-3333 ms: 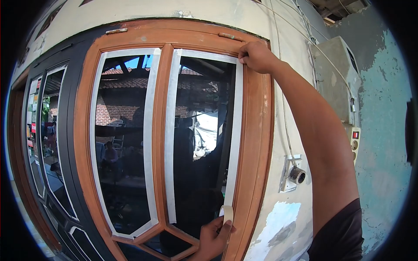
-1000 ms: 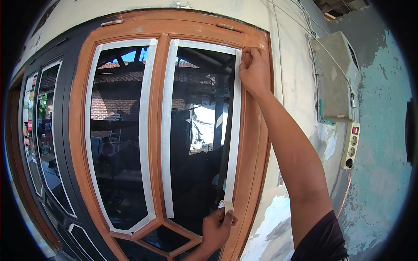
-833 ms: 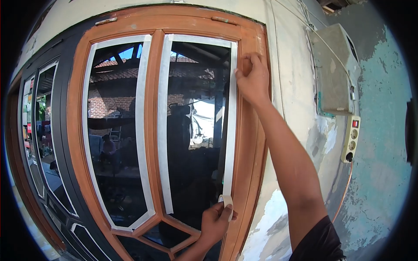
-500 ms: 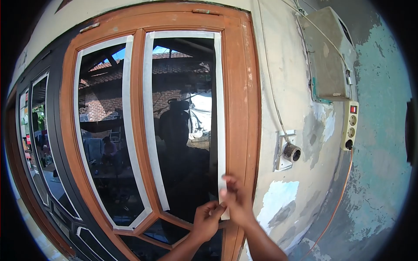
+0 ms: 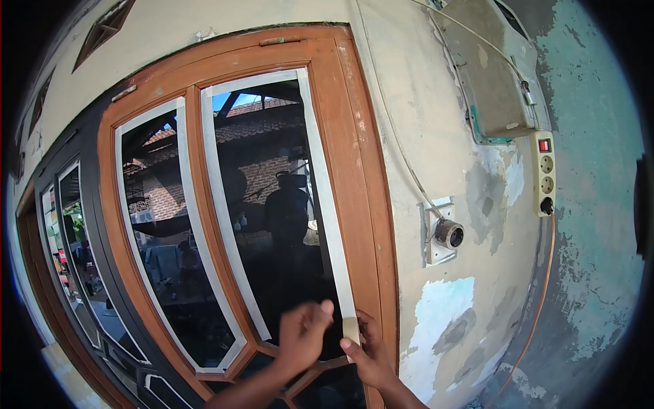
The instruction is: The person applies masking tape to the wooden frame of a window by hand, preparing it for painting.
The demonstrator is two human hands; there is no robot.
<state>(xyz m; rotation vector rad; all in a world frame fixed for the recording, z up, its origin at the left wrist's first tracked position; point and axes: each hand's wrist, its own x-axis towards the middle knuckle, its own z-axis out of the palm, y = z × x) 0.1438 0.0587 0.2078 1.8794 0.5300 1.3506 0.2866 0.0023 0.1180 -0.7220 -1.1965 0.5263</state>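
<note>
Pale masking tape point(image 5: 325, 191) runs down the right edge of the larger dark glass pane point(image 5: 266, 204), against the orange-brown wooden frame point(image 5: 364, 225). Near its lower end my right hand point(image 5: 371, 351) pinches the tape, thumb in front and fingers curled at the side. Just to the left, over the bottom of the glass, is my left hand point(image 5: 302, 334), slightly blurred, with its fingers curled in. What it holds, if anything, is hidden. More tape borders the narrower left pane point(image 5: 174, 252).
Right of the frame, a round pipe end point(image 5: 449, 235) sticks out of the peeling wall. A power strip point(image 5: 545, 174) with an orange cord hangs below a grey box point(image 5: 487, 75). Dark-framed windows point(image 5: 88, 259) stand at the left.
The view has shifted and tilted. My left hand has moved up and left, away from the tape's edge. My right hand has come lower and now grips the lower tape.
</note>
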